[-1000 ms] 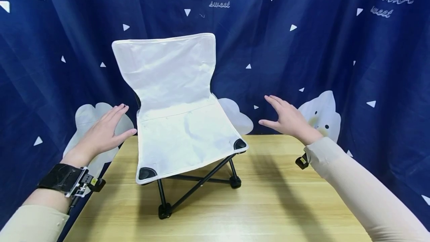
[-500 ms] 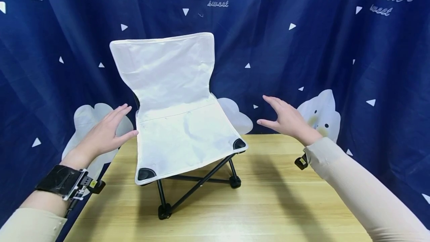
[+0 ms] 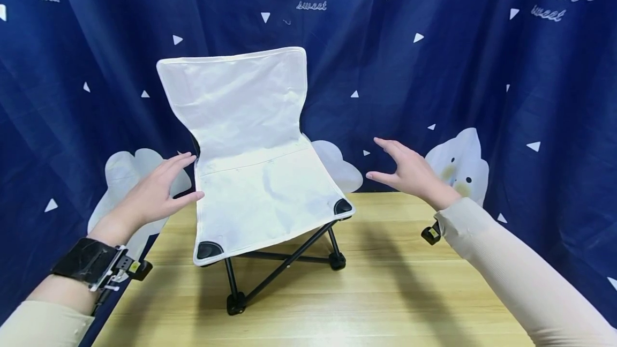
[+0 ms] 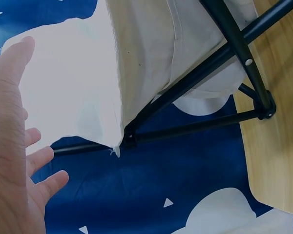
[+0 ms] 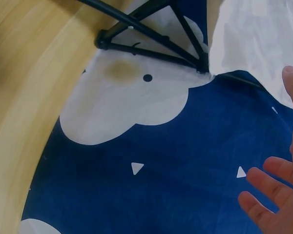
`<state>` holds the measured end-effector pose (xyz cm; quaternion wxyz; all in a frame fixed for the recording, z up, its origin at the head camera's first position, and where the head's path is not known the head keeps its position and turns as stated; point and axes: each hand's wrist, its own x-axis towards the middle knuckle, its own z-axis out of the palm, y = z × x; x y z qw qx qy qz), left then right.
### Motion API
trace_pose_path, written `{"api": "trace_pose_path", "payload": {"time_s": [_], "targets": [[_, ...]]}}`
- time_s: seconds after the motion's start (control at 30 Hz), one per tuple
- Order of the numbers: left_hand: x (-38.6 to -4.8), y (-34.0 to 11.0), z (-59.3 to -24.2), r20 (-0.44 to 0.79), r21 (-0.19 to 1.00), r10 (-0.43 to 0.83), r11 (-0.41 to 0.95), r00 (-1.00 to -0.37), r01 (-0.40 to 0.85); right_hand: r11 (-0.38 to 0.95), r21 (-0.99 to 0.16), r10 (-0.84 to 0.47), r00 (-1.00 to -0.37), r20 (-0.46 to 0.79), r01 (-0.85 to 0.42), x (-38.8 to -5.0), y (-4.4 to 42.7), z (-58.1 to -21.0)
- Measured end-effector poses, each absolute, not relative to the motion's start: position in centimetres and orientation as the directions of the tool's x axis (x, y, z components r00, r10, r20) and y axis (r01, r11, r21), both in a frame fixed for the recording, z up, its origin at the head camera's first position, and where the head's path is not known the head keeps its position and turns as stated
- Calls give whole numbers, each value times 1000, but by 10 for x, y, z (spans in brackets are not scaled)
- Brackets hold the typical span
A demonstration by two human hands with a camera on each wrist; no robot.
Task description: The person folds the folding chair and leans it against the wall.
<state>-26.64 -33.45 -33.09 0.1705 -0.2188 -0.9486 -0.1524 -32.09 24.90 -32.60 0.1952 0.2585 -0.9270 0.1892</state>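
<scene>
A small folding chair (image 3: pixel 255 191) with a white fabric seat and back stands unfolded on a wooden table, its black tube legs (image 3: pixel 289 265) crossed under the seat. My left hand (image 3: pixel 154 191) hovers at the chair's left side, fingers extended and thumb apart, its thumb tip overlapping the seat edge in the head view; whether it touches cannot be told. Off to the chair's right, my right hand (image 3: pixel 409 170) is held in the air, fingers straight and thumb spread, apart from the fabric. Neither hand holds anything. In the left wrist view the fingers (image 4: pixel 49 187) are spread beside the white cloth (image 4: pixel 73 92).
The wooden table (image 3: pixel 385 293) carries the chair near its left part. Behind it hangs a dark blue curtain (image 3: pixel 385 68) printed with white triangles, clouds and lettering. A wrist strap with a camera (image 3: pixel 137 269) sits on the left wrist, another camera (image 3: pixel 431 233) under the right.
My left hand has moved slightly right, toward the chair's edge. The right hand has drifted a little left. The chair stays where it was, with a slight shift of the view.
</scene>
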Motion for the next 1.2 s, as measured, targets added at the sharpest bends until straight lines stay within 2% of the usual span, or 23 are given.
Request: {"api": "trace_pose_path", "payload": {"time_s": [0.43,0.8,1.2], "targets": [[-260,-332,-332,454,213,380,832,-806,512,749,-282,-415,-755,507,-600,-315,246,-332],[-256,-329,-332,484,261,382,796,-788,546,702,-288,-429,-710,558,-651,-312,241,-332],[-250,-325,-337,482,247,416,780,-771,575,679,-313,-467,-719,515,-665,-310,234,-332]]}}
